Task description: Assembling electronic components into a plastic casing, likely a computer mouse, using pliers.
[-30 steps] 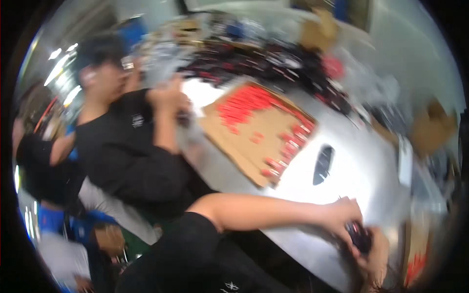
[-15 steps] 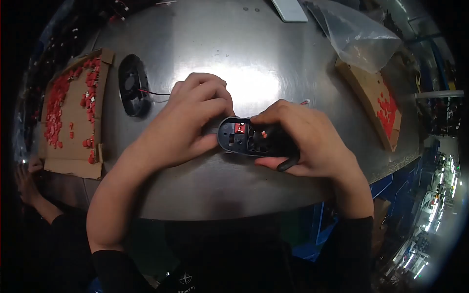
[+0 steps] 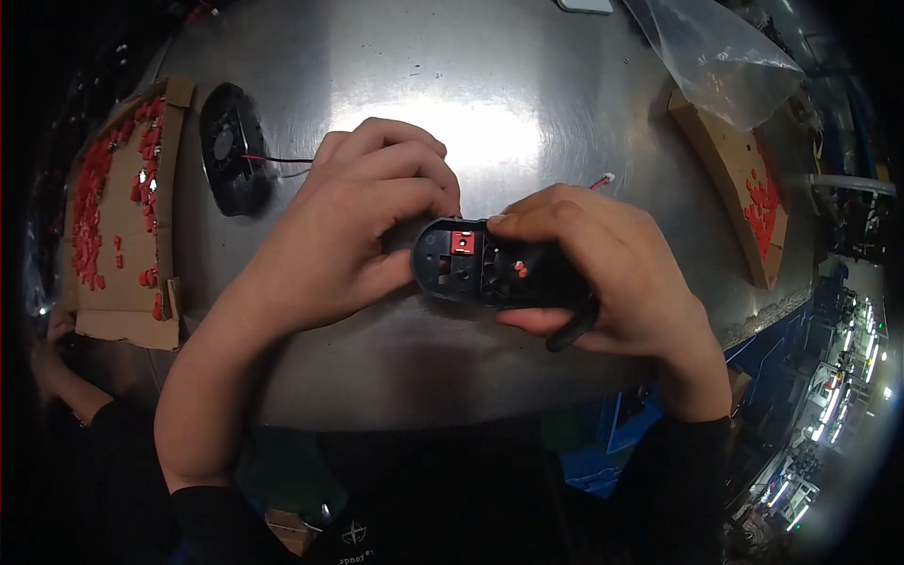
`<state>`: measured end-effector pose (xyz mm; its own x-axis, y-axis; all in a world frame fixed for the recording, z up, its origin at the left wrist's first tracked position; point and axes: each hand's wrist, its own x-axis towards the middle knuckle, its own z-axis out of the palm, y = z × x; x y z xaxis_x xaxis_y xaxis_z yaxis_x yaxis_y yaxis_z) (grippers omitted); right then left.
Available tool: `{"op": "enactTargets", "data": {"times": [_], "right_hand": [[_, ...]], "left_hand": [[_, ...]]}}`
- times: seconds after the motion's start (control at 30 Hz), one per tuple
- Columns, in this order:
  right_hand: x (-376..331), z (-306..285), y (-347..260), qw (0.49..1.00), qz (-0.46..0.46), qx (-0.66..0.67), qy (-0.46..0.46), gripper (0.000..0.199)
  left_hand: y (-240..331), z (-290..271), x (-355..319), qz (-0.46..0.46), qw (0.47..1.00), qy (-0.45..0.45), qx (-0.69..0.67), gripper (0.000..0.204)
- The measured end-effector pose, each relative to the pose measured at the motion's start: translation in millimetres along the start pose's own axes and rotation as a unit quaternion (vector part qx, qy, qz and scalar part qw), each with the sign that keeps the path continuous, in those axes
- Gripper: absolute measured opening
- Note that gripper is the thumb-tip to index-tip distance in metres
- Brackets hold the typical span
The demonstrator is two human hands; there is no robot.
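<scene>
A black oval plastic fan housing (image 3: 446,270) is between my hands near the middle of the table. A square red part (image 3: 462,243) sits in its left section, and small orange-red pieces (image 3: 520,269) lie over the fan in the right section. My right hand (image 3: 603,259) grips the right end, thumb on the far edge and fingers curled below. A black curved strip (image 3: 573,326) shows beside those fingers. My left hand (image 3: 381,198) is closed at the left end, thumb against the rim, fingertips at the far edge partly hidden. A white connector (image 3: 608,178) on a red wire pokes out beyond my right hand.
Another black fan housing (image 3: 231,151) with red and black wires lies at left. A cardboard tray (image 3: 132,235) of red parts is further left; another tray (image 3: 716,165) with red pieces stands right, beside a clear plastic bag (image 3: 720,71). Another person's hand (image 3: 52,363) shows at far left.
The view has shifted, so the trays sit farther apart and the white object at the top is nearly out of frame. Both hands keep hold of the housing, which has barely moved.
</scene>
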<state>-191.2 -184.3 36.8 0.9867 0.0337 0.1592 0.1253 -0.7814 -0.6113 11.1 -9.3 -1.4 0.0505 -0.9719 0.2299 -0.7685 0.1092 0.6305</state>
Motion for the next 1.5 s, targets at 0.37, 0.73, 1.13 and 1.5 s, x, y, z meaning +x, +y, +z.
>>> {"op": "enactTargets", "data": {"times": [0.37,0.73,1.13,1.5], "right_hand": [[-2.0,-8.0,-6.8,0.999,0.032,-0.014,-0.014,0.051],[-0.4,-1.0,-9.9,1.000,0.010,-0.018,-0.003,0.050],[0.3,-5.9,-4.1,0.998,0.063,-0.005,-0.017,0.068],[15.0,-14.9,-27.7,0.844,-0.086,0.456,0.270,0.035]], "left_hand": [[1.3,-0.9,2.6,0.024,0.999,-0.015,0.029,0.026],[8.7,0.3,0.7,0.034,0.998,-0.028,-0.034,0.061],[10.3,12.5,4.1,0.002,0.998,0.019,-0.054,0.056],[-0.2,16.4,-4.4,0.031,0.998,0.028,-0.047,0.046]]}}
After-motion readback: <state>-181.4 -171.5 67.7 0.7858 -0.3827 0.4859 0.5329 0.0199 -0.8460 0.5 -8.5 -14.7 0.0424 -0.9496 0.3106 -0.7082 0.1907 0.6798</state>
